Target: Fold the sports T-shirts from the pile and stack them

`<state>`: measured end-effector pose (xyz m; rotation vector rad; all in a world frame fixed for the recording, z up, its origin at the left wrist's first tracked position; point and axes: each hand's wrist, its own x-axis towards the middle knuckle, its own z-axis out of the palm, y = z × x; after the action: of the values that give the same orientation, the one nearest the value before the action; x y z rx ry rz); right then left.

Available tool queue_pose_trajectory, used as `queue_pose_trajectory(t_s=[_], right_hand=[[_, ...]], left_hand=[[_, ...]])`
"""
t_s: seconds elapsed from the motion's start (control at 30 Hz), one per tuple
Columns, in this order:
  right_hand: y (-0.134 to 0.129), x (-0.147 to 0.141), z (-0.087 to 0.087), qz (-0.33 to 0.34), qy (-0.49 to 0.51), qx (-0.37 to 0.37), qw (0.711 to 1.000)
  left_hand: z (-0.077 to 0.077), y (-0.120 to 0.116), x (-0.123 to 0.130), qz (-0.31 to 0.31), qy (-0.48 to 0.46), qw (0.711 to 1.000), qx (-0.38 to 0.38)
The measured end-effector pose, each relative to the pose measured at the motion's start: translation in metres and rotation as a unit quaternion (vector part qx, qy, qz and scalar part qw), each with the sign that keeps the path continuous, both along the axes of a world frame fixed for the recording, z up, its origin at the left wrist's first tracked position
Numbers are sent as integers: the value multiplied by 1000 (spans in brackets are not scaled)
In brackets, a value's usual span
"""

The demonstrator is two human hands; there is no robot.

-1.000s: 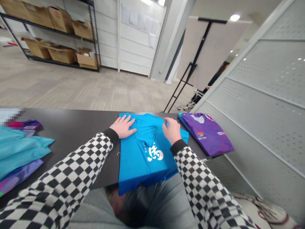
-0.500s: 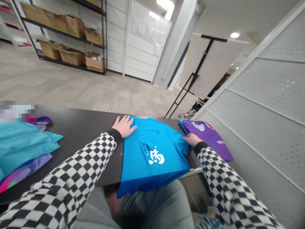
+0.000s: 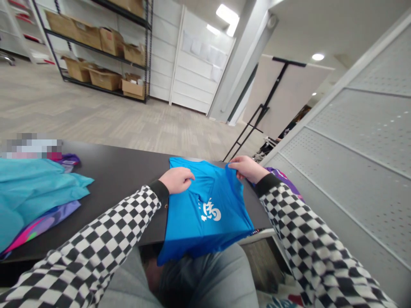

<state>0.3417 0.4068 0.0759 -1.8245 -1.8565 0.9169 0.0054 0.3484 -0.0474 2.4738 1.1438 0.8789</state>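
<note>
A bright blue T-shirt (image 3: 186, 218) with white lettering lies on the dark table, its lower part hanging over the front edge above my lap. Its left sleeve is folded inward. My right hand (image 3: 248, 168) pinches the shirt's right sleeve and lifts it a little, pulled inward. Over the shirt's left side is my left hand (image 3: 178, 179), fingers curled together; whether cloth is between them is hidden. Partly behind my right wrist lies a purple printed garment (image 3: 287, 182).
On the left of the dark table (image 3: 125, 171) is a pile of teal garments (image 3: 38, 184) over a purple patterned one (image 3: 61, 218). A perforated grey panel (image 3: 353, 149) borders the right side. Beyond the table stand shelves with cardboard boxes (image 3: 105, 79) and a black stand (image 3: 263, 111).
My right hand has moved inward and up, drawing the sleeve with it. My left hand has left the shirt's upper left corner, come nearer and right, and curled its fingers. The view has shifted slightly.
</note>
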Motion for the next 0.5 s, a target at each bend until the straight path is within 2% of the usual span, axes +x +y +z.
queue_pose_trajectory(t_s=[0.07,0.13,0.17,0.23,0.3,0.33,0.37,0.43,0.5], right_hand=[[1,-39,-1,25,14,-10,1000],[1,-79,-5,42,18,-9,999],[1,-98,-8,50,19,-3,999],[-3,-134,-17,66,23,8,998],[-8,-163,-28,99,31,3,995],[-11,-174,-35,122,37,-5,992],[-13,-183,-42,146,44,-16,988],[-12,-191,-56,190,73,-47,978],[-3,-186,-69,204,114,-71,970]], left_hand=[[-3,-10,5,15,-80,995,-57],[-5,-15,7,58,-197,967,-149],[-4,-17,7,78,-261,939,-211],[0,-18,6,88,-383,854,-341],[6,-20,4,50,-481,759,-437],[8,-22,3,22,-512,721,-466],[10,-23,2,0,-531,696,-484],[11,-26,1,-4,-535,679,-502],[9,-26,0,51,-516,692,-503]])
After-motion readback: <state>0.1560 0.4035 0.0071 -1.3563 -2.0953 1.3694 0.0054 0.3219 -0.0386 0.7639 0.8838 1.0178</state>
